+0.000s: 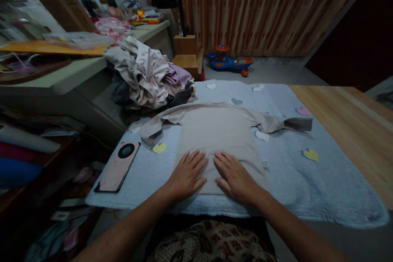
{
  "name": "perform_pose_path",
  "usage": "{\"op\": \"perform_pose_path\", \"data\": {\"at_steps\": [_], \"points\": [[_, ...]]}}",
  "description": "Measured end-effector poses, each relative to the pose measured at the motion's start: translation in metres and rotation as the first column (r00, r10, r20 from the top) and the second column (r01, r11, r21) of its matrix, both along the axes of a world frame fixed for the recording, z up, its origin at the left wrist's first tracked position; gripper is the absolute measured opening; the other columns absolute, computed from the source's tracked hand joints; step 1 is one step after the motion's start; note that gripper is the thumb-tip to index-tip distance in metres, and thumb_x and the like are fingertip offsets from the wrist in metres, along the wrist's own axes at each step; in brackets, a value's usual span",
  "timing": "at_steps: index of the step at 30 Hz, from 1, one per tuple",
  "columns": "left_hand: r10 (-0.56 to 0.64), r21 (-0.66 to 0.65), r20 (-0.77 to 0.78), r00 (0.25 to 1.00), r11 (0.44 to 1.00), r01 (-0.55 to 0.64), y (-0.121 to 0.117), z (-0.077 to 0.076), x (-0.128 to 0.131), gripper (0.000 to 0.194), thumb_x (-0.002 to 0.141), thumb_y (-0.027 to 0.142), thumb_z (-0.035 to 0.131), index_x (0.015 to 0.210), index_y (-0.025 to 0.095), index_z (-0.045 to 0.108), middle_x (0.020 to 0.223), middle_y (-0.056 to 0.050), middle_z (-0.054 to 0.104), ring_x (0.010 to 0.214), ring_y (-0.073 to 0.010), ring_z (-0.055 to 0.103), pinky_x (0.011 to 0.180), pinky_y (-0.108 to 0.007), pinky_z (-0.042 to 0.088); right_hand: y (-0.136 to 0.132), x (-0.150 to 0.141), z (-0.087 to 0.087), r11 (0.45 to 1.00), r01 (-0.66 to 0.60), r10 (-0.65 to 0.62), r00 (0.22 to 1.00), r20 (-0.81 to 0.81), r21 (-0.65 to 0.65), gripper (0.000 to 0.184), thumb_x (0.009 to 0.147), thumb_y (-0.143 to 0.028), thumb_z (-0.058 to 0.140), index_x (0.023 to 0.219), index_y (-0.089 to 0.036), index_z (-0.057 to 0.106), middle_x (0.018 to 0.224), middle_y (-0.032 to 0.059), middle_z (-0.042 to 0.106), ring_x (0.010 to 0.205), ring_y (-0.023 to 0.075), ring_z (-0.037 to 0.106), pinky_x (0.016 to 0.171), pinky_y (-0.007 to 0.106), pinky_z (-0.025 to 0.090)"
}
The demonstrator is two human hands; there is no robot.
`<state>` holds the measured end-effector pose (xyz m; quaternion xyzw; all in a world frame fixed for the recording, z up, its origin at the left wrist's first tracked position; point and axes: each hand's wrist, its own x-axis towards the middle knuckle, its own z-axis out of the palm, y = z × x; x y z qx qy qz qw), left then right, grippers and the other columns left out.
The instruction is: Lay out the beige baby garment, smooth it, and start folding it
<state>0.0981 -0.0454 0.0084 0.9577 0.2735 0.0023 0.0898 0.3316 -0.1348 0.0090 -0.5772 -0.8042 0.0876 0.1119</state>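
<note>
A pale long-sleeved striped shirt [216, 131] lies spread on a light blue blanket [288, 180] with heart shapes. Its sleeves reach out to both sides, the right one bent and folded at its end. My left hand [188, 174] rests flat on the lower left of the shirt, fingers stretched out. Opposite it, my right hand [233, 176] lies flat on the lower right part, fingers also extended. A small white tag [265, 165] sticks out at the shirt's right side edge.
To the left on the blanket lies a pink phone [118, 168]. Behind it rises a heap of clothes [147, 73] against a cluttered desk [61, 75]. A wooden tabletop [353, 131] shows at right. On the floor beyond stands a blue and orange ride-on toy [229, 62] before curtains [245, 12].
</note>
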Motion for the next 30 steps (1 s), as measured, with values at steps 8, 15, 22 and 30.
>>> {"op": "perform_pose_path", "data": {"at_steps": [8,15,22,30], "points": [[0.133,0.007,-0.021,0.991,0.991,-0.133,-0.003,0.000,-0.002,0.075,0.086,0.066,0.053,0.150,0.031,0.038,0.162,-0.013,0.027,0.148,-0.0427,0.017,0.114,-0.067,0.018,0.005,0.053,-0.012,0.985,0.162,-0.167,0.980,0.109,0.055,0.060,0.097,-0.044,0.048,0.151,-0.019,0.039,0.158,0.0097,0.035,0.147,0.0295,0.028,0.117,0.050,0.030],[0.199,0.060,0.072,0.977,0.977,-0.204,0.001,0.004,0.032,0.051,0.099,0.053,0.038,0.139,0.024,0.051,0.154,-0.011,0.041,0.145,-0.0340,0.031,0.116,-0.058,0.025,0.028,0.040,-0.003,0.955,0.290,-0.293,0.955,0.047,0.056,0.052,0.097,-0.036,0.042,0.144,-0.014,0.048,0.154,0.0148,0.041,0.146,0.0315,0.030,0.116,0.053,0.030],[0.047,0.055,0.084,0.995,0.997,-0.051,0.009,-0.011,0.040,0.065,0.096,0.056,0.044,0.152,0.025,0.035,0.160,-0.009,0.034,0.148,-0.0318,0.024,0.118,-0.054,0.023,0.048,0.002,-0.009,0.996,0.091,-0.090,0.995,-0.041,0.016,0.053,0.097,-0.029,0.043,0.148,-0.016,0.043,0.155,0.0114,0.040,0.146,0.0254,0.031,0.118,0.048,0.029],[0.251,0.121,0.036,0.967,0.960,-0.253,0.021,-0.011,-0.002,0.065,0.093,0.058,0.048,0.150,0.030,0.037,0.161,-0.011,0.030,0.148,-0.0329,0.024,0.117,-0.058,0.022,0.046,0.054,-0.018,0.965,0.245,-0.252,0.965,0.077,0.092,0.059,0.097,-0.045,0.045,0.148,-0.015,0.043,0.156,0.0126,0.038,0.146,0.0295,0.030,0.117,0.050,0.030]]}}
